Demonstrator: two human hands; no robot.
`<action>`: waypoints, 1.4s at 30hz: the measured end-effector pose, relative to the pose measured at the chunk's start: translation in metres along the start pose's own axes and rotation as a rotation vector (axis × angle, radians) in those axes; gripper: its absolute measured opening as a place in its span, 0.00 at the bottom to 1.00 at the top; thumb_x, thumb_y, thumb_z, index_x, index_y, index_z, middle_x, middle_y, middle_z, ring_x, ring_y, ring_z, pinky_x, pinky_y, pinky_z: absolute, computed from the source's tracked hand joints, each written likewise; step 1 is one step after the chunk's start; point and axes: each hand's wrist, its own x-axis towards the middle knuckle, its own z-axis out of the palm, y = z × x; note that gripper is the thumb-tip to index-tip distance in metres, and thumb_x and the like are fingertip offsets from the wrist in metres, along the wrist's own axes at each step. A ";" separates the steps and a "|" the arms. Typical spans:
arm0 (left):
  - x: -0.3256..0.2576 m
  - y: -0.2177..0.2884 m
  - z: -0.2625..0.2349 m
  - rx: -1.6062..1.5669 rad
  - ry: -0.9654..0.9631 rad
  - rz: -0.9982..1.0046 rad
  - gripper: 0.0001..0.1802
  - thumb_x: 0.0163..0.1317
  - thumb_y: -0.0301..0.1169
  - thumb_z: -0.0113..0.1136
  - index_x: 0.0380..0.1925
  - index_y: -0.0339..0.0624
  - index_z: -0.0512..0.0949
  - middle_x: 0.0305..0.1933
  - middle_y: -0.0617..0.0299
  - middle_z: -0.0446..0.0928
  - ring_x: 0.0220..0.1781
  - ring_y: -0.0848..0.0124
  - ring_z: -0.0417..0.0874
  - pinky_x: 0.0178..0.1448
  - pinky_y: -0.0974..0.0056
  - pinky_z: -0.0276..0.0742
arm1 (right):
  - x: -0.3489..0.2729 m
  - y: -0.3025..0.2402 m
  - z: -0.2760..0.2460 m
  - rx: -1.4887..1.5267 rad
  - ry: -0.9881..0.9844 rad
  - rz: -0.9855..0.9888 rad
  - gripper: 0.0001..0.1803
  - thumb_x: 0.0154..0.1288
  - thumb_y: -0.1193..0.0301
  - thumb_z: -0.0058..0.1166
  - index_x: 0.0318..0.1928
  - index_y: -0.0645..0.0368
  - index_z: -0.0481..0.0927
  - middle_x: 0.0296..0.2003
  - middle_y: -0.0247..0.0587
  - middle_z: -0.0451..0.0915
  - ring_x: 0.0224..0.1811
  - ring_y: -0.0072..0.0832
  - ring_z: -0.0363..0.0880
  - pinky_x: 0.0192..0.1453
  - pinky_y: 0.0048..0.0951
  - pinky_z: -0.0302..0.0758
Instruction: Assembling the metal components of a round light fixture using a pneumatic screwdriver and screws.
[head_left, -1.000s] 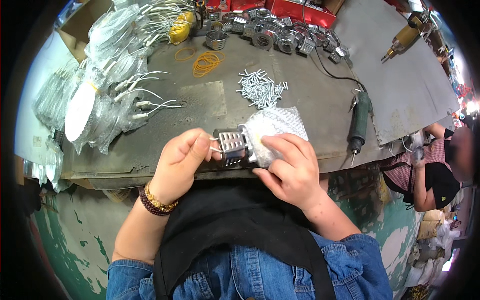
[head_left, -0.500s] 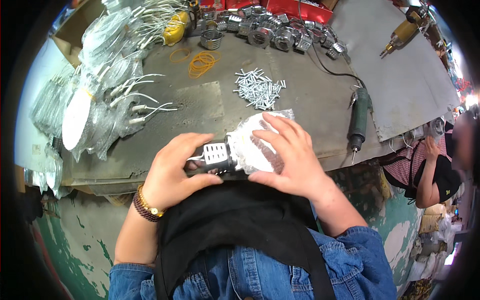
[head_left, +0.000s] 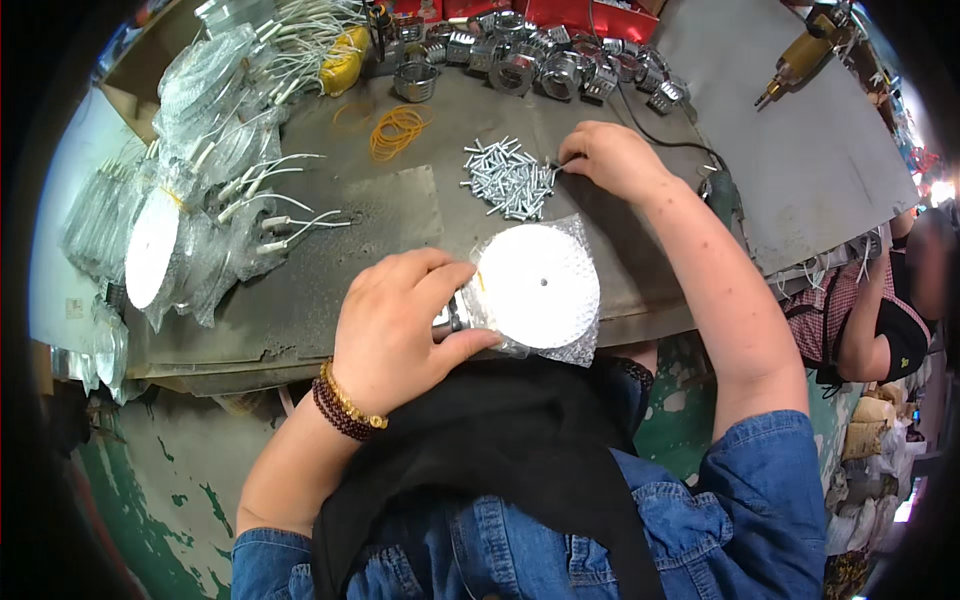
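Observation:
My left hand (head_left: 405,325) is closed around a slotted metal housing (head_left: 446,322), most of which is hidden under the palm and fingers. From the housing, toward the right, sticks out a round white disc (head_left: 535,300) with a small dark centre, wrapped in clear bubble plastic. Farther off, my right hand (head_left: 615,160) pinches with thumb and fingertips at the right edge of a heap of silver screws (head_left: 508,180). A thin screw shows at those fingertips.
Chrome slotted rings (head_left: 515,70) line the table's back. Orange rubber bands (head_left: 398,132) lie left of the screws. Bagged white discs with wires (head_left: 155,245) are heaped at left. A green electric screwdriver (head_left: 722,195) is partly behind my right forearm; another person (head_left: 850,310) sits at right.
My right hand has left the wrapped disc and reached out to the screws. My left hand has shifted right along the housing, and the disc now faces up more fully.

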 end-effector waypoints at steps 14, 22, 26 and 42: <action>-0.001 -0.006 0.015 -0.253 0.034 -0.077 0.49 0.42 0.39 0.83 0.65 0.35 0.72 0.57 0.47 0.78 0.56 0.52 0.82 0.62 0.56 0.78 | -0.069 -0.150 0.023 0.496 0.371 -0.218 0.09 0.53 0.81 0.58 0.37 0.64 0.79 0.35 0.45 0.77 0.40 0.46 0.78 0.45 0.42 0.76; -0.004 -0.004 0.013 -0.178 -0.011 -0.098 0.51 0.43 0.40 0.83 0.67 0.34 0.70 0.58 0.47 0.80 0.56 0.52 0.83 0.61 0.55 0.80 | -0.066 -0.155 0.025 0.351 0.372 -0.213 0.08 0.56 0.79 0.57 0.38 0.63 0.77 0.35 0.45 0.75 0.41 0.45 0.77 0.48 0.42 0.75; -0.005 -0.006 0.023 -0.233 0.088 -0.083 0.51 0.40 0.40 0.84 0.66 0.35 0.71 0.52 0.49 0.83 0.54 0.52 0.84 0.58 0.54 0.81 | -0.065 -0.159 0.029 0.384 0.413 -0.182 0.08 0.56 0.78 0.57 0.38 0.63 0.77 0.35 0.44 0.74 0.40 0.44 0.76 0.47 0.41 0.74; 0.000 -0.012 0.033 -0.424 0.118 -0.116 0.43 0.42 0.34 0.83 0.62 0.39 0.78 0.47 0.58 0.86 0.49 0.60 0.84 0.57 0.58 0.78 | -0.064 -0.088 -0.010 0.335 0.285 0.035 0.09 0.60 0.74 0.63 0.42 0.58 0.87 0.34 0.44 0.86 0.42 0.42 0.86 0.50 0.38 0.79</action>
